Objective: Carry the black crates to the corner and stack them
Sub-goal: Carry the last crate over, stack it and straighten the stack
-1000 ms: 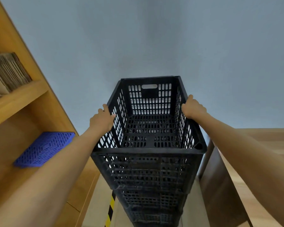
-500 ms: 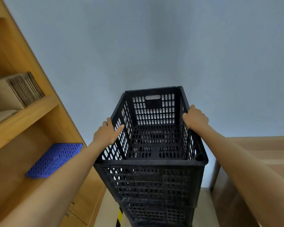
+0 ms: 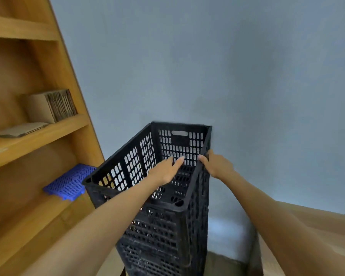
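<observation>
A tall stack of black perforated crates (image 3: 159, 238) stands in the corner against the blue-grey wall. The top black crate (image 3: 135, 164) sits open and empty on the stack. My left hand (image 3: 165, 170) hovers over the crate's opening with its fingers straight, holding nothing. My right hand (image 3: 217, 166) is at the crate's right rim, thumb on the inside and fingers on the outside of the wall. The bottom of the stack is cut off by the frame's edge.
A wooden shelving unit (image 3: 48, 128) stands close on the left, holding a blue plastic grid mat (image 3: 68, 182) and cardboard pieces (image 3: 54, 106). A wooden piece of furniture (image 3: 317, 226) sits at the lower right. Only a narrow gap separates the stack from each.
My left hand has let go of the crate's left wall and moved right, over the opening. The view has swung, so the stack appears turned. My right hand stays at the right rim.
</observation>
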The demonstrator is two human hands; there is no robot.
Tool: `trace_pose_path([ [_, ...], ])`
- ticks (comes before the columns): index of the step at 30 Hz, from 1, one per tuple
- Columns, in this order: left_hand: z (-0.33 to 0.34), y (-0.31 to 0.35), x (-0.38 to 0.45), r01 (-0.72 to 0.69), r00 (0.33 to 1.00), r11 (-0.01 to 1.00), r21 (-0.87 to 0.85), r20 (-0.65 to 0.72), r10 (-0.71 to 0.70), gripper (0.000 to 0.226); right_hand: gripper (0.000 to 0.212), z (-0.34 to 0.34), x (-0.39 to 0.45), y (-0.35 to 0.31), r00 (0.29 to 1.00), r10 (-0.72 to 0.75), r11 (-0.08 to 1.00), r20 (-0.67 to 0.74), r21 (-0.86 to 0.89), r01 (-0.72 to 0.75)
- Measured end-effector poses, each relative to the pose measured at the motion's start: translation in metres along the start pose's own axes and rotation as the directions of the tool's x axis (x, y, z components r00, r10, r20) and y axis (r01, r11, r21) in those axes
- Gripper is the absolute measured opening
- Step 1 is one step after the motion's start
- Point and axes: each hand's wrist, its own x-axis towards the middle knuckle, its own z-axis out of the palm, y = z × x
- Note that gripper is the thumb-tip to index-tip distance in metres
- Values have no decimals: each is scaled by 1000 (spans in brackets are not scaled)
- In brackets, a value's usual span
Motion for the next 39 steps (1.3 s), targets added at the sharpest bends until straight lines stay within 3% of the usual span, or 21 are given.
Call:
trace_pose_path([
  [2,15,38,-6,38,993,990,-138,112,-22,97,59,-3,-8,19,997,-71,994,-44,-83,67],
  [5,40,65,-16,165,974,960,-227,190,-122,97,51,-6,-13,48,996,-85,988,8,-130,85],
  [8,47,70,-24,228,968,971,-73,122,-218,86,46,-7,-10,72,996,-91,988,2,-126,90],
  [10,48,69,-26,189,982,980,58,8,-190,60,44,-6,-5,78,995,-102,987,11,-121,102],
  [11,48,70,-27,165,986,983,85,-25,-163,59,44,-6,-1,78,994,-108,987,17,-117,109],
  [15,48,74,-30,164,986,985,54,-49,-161,85,47,-8,12,60,985,-167,978,42,-121,171],
  [21,50,72,-25,164,986,981,99,-40,-161,83,49,-18,37,28,957,-290,915,10,-288,281],
  [27,51,73,-24,152,986,985,80,-84,-145,83,51,-24,63,13,946,-322,877,-26,-384,288],
  [32,51,73,-24,175,982,981,86,-89,-167,89,59,-28,81,11,916,-394,786,70,-491,376],
  [36,48,76,-29,189,979,972,141,-100,-176,78,52,-36,90,12,878,-450,701,164,-544,461],
  [39,45,83,-38,208,973,957,204,-145,-180,33,50,-44,94,18,841,-502,655,201,-547,522],
])
